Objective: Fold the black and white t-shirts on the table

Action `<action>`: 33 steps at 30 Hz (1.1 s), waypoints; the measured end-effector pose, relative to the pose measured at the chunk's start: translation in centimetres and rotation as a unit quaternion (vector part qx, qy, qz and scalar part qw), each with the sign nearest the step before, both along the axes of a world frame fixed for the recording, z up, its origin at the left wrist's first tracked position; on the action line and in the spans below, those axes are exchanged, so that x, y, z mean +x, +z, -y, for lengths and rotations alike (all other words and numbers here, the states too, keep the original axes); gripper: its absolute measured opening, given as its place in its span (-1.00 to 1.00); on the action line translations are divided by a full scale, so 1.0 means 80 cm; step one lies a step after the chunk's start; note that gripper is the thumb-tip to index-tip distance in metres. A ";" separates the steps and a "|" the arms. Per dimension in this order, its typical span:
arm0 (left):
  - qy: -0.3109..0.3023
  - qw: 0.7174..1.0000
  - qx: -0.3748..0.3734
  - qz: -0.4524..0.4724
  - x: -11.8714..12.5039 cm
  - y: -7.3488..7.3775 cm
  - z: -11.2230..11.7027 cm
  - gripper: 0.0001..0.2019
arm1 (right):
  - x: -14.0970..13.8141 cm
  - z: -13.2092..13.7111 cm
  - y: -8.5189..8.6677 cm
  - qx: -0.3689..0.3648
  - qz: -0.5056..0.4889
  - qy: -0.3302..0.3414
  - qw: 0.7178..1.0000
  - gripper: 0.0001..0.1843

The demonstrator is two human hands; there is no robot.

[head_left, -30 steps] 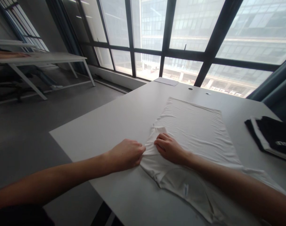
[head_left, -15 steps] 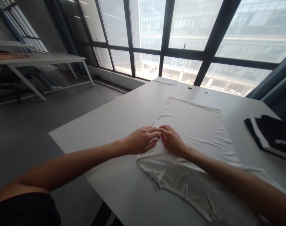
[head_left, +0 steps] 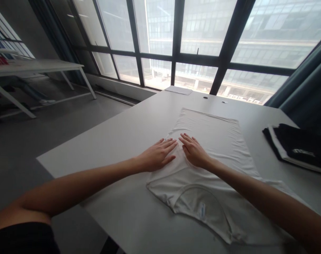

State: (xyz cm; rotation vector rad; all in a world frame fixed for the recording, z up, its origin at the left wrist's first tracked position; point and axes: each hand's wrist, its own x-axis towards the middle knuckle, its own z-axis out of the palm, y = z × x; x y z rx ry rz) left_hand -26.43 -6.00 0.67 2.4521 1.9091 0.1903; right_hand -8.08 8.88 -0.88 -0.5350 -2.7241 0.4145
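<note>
A white T-shirt [head_left: 211,135] is being supported by the worktop [head_left: 115,141], its collar [head_left: 201,208] being placed at the near end. Its left portion is being touched by the left hand [head_left: 159,155] and the right hand [head_left: 194,152], both being held flat with fingers extended, their fingertips being separated by a narrow gap. Folded dark and white garments [head_left: 305,148] are being supported at the right, apart from the T-shirt.

White table [head_left: 110,141] | white T-shirt [head_left: 215,137], spread out (slightly wrinkled) | clothes pile [head_left: 303,144], right | flat sheet [head_left: 178,90], far edge
</note>
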 end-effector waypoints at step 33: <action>-0.355 0.926 -0.120 0.041 0.438 0.019 -0.304 -0.57 | 0.450 0.036 0.017 -0.220 -0.026 -0.548 0.806 -0.75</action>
